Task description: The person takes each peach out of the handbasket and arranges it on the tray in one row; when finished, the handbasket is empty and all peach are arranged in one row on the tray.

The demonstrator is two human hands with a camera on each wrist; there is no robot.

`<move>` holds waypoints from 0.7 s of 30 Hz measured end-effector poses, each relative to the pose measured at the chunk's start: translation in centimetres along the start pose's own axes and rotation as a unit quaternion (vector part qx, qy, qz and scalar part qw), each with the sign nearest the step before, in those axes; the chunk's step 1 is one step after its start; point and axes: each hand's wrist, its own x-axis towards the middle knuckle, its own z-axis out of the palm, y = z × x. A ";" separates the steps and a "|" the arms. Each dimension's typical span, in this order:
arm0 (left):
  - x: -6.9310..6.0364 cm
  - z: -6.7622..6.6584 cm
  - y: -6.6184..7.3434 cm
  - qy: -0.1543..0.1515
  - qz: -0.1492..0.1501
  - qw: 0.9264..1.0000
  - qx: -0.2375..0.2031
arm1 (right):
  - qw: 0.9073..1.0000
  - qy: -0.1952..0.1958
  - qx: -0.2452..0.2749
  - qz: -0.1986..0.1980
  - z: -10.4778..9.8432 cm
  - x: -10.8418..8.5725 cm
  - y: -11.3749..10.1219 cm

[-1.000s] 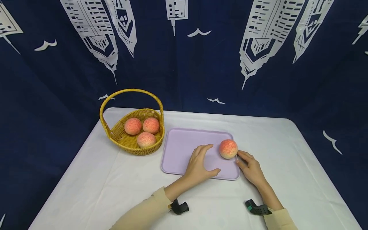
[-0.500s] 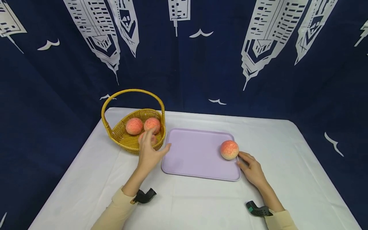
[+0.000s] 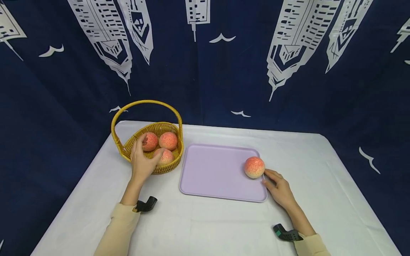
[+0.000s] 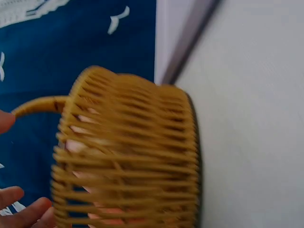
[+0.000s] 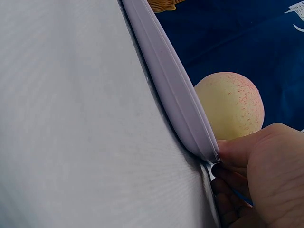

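Left hand (image 3: 142,165) has moved to the golden wicker basket (image 3: 164,170), fingers spread, holding nothing; right hand (image 3: 282,190), loosely bent, touches the rectangular lilac tray (image 3: 217,172). Round pink peaches (image 3: 168,141) inside basket seem light, best gripped by sides.

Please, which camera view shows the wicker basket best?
The head view: there the wicker basket shows with its whole arched handle, though the left hand hides part. The left wrist view shows its woven side close up, blurred and cut off; the right wrist view, only a small piece at the top edge.
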 end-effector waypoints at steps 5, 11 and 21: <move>0.2 0.0 -1.4 -0.013 -0.004 1.000 0.024 | 1.000 -0.001 0.002 0.003 -0.1 0.1 -0.1; 0.1 0.1 -2.5 -0.047 -0.011 0.996 0.071 | 1.000 0.001 0.005 0.004 0.0 0.1 0.0; -0.3 0.7 -2.6 -0.104 -0.025 0.976 0.190 | 1.000 0.006 0.004 -0.004 0.0 0.1 -0.2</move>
